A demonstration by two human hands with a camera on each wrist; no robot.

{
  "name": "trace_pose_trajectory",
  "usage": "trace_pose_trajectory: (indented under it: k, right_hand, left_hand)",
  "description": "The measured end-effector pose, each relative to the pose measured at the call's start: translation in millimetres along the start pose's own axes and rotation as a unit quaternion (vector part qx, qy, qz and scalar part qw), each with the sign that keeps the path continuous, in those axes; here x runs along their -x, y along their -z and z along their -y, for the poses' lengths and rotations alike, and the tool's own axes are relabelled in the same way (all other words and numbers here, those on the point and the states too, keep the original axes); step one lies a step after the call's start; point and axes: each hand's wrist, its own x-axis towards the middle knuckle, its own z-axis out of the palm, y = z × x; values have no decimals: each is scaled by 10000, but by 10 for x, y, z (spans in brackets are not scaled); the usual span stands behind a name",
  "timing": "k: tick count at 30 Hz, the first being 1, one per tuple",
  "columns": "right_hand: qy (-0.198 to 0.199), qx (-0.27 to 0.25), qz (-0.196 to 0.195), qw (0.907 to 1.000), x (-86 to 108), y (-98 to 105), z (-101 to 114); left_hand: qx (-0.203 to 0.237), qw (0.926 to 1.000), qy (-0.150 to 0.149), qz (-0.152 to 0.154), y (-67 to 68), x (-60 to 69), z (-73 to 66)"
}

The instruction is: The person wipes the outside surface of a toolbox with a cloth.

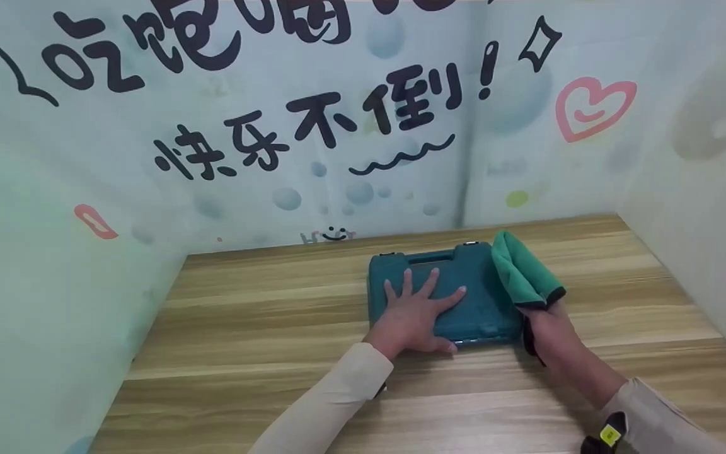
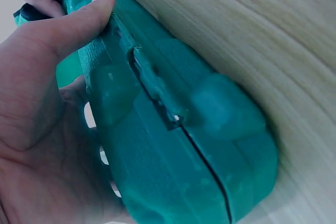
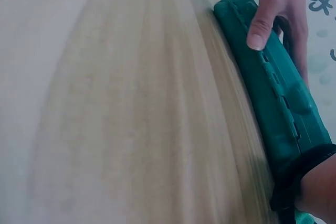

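A dark green plastic tool case (image 1: 481,302) lies flat on the wooden table, its handle and latches on the far side. My left hand (image 1: 412,315) rests on its lid with the fingers spread. In the left wrist view the thumb (image 2: 79,24) lies along the case's near edge, beside the hinge seam. At the case's right end, my right hand (image 1: 552,331) holds a folded green cloth (image 1: 524,271) with black trim against the lid. The cloth covers most of those fingers. The right wrist view shows the case (image 3: 273,82) from its hinge side.
The wood-grain table (image 1: 262,321) extends to both sides of the case and in front of it. Behind it hangs a pale printed backdrop (image 1: 243,208) with black characters and a pink heart. Similar panels enclose the left and right sides.
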Motion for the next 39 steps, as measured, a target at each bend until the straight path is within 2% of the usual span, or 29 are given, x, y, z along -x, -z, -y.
trace_pose_trajectory:
  k: [2, 3, 8, 14, 18, 22, 33, 39]
  right_hand:
    - [-87, -71, 69, 9999, -61, 11, 7]
    - [-535, 192, -52, 9984, -49, 35, 9]
    - [-1047, 359, 0, 9939, -173, 52, 47]
    - [-966, 332, 296, 9943, -340, 69, 32]
    - [-844, 363, 360, 9951, -449, 63, 14]
    - [-770, 620, 377, 9944, -556, 62, 3]
    - [-994, 1310, 526, 9850, -744, 16, 18]
    - [-1070, 1461, 599, 9816, -809, 38, 34]
  left_hand:
    - [13, 10000, -5, 25, 2, -4, -3]
    - [23, 10000, -4, 41, 3, -6, -4]
    - [39, 9999, 40, 115, 17, -11, -4]
    - [6, 9999, 35, 129, 20, -25, 0]
    - [13, 9999, 13, 133, 10, -17, 1]
    - [40, 9999, 46, 126, 15, -14, 2]
    - [30, 9999, 89, 99, 22, -6, 19]
    - [32, 9999, 43, 133, 32, -16, 10]
